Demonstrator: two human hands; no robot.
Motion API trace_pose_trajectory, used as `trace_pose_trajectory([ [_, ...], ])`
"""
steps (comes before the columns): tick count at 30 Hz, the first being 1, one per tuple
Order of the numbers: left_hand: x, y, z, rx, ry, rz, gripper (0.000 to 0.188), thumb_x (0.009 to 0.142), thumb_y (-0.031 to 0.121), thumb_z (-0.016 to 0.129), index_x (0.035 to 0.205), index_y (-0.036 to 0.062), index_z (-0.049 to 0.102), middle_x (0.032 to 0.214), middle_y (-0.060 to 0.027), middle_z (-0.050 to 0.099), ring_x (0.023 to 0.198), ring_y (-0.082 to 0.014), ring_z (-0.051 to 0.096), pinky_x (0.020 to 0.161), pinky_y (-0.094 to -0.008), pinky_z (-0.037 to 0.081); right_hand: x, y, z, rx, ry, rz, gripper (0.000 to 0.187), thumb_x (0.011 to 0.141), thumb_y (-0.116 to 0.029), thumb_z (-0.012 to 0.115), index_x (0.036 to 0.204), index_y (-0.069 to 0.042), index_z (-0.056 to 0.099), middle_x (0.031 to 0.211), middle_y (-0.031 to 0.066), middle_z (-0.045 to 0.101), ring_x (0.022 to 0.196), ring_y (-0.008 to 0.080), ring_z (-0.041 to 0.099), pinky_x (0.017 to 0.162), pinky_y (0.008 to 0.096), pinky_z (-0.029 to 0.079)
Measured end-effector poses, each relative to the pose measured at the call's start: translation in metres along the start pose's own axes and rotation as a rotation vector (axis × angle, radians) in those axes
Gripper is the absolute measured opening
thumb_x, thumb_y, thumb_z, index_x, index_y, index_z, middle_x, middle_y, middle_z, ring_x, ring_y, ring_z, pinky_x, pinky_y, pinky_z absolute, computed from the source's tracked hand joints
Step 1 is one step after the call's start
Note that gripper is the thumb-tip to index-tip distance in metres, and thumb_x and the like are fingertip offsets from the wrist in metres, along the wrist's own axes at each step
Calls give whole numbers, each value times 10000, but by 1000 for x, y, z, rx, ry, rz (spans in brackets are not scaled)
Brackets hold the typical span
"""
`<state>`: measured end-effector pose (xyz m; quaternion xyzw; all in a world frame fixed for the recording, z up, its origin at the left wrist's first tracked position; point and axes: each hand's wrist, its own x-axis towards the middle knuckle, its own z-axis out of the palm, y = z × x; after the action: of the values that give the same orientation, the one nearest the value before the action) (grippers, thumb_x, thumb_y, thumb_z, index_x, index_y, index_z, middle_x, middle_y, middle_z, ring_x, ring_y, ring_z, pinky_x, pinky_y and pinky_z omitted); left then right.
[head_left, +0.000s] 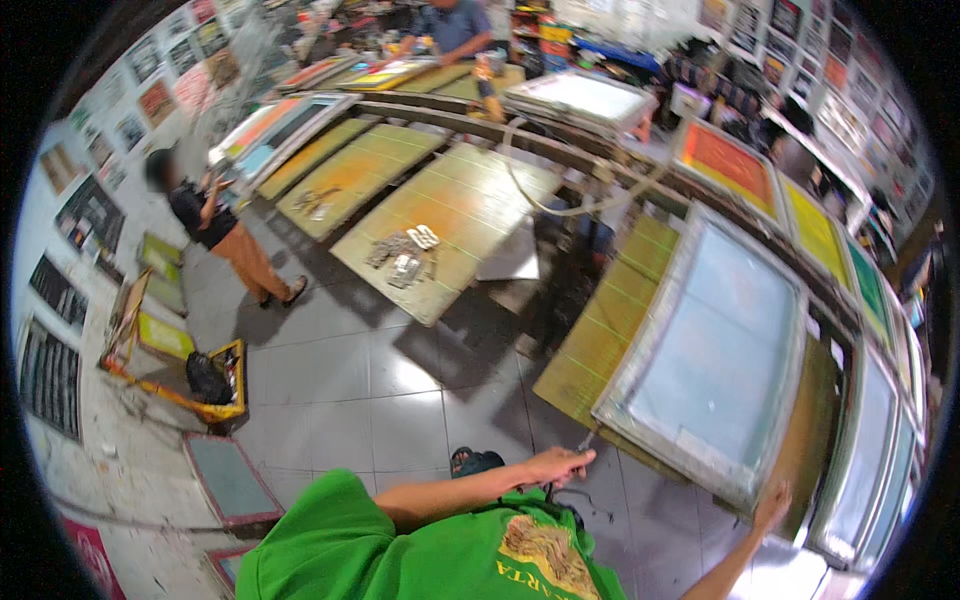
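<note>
A large screen-printing frame (706,350) with a pale blue mesh and worn grey edges lies tilted over a stained yellow-green board (625,290). My left hand (558,466) is closed near the frame's near left corner. A small, thin, dark metal piece (588,440) sticks up from its fingers toward that corner; its kind is too small to tell. Close to the frame's near right corner is my right hand (772,507), its fingers curled. Whether it grips the frame edge or something small is hard to see.
Stained boards (450,225) project from a long rail, one bearing small metal parts (404,270). More coloured frames (728,165) line the right. A person (225,220) stands at left; another (455,30) works at the back. A yellow crate (236,385) sits on the tiled floor.
</note>
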<state>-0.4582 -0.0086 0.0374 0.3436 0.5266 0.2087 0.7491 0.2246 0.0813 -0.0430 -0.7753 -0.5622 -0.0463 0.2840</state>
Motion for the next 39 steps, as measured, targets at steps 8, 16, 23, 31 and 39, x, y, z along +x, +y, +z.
trace_pose_trajectory([
  [8, -4, -38, -21, -61, 430, 240, 497, 934, 565, 737, 885, 71, 719, 673, 39, 540, 596, -106, 481, 572, -309, 405, -30, -216, -34, -417, 288, -116, 455, 1083, -334, 541, 1277, 57, 669, 1316, 277, 644, 1217, 434, 602, 1076, 512, 455],
  [16, -9, 16, -12, 183, 592, 391, 449, 866, 490, 818, 908, 45, 776, 870, -78, 772, 769, -195, 699, 728, -355, 522, -190, -446, -23, 652, -930, 94, 436, 1050, -333, 606, 909, 64, 721, 726, 143, 707, 625, 201, 608, 606, 382, 476],
  [23, 8, 10, -14, 301, 679, 401, 472, 777, 488, 878, 874, 38, 774, 824, -105, 757, 750, -244, 710, 718, -388, 535, -222, -479, 16, 472, -1105, -131, 417, 1035, -315, 490, 975, 58, 667, 916, 328, 646, 865, 518, 626, 761, 528, 471],
  [31, 9, 17, -15, 350, 623, 388, 418, 814, 455, 841, 824, 41, 781, 840, -164, 767, 809, -331, 747, 746, -448, 561, -229, -457, 68, 802, -1128, 165, 362, 1016, -237, 538, 928, 91, 665, 828, 178, 704, 792, 271, 655, 753, 469, 471],
  [39, 21, 11, -14, 568, 603, 390, 455, 954, 445, 694, 799, 21, 756, 843, -230, 744, 842, -427, 730, 766, -510, 560, -235, -478, 45, 1328, -1223, 601, 440, 1103, -338, 550, 1150, 69, 711, 1089, 86, 731, 948, 179, 665, 852, 343, 512],
])
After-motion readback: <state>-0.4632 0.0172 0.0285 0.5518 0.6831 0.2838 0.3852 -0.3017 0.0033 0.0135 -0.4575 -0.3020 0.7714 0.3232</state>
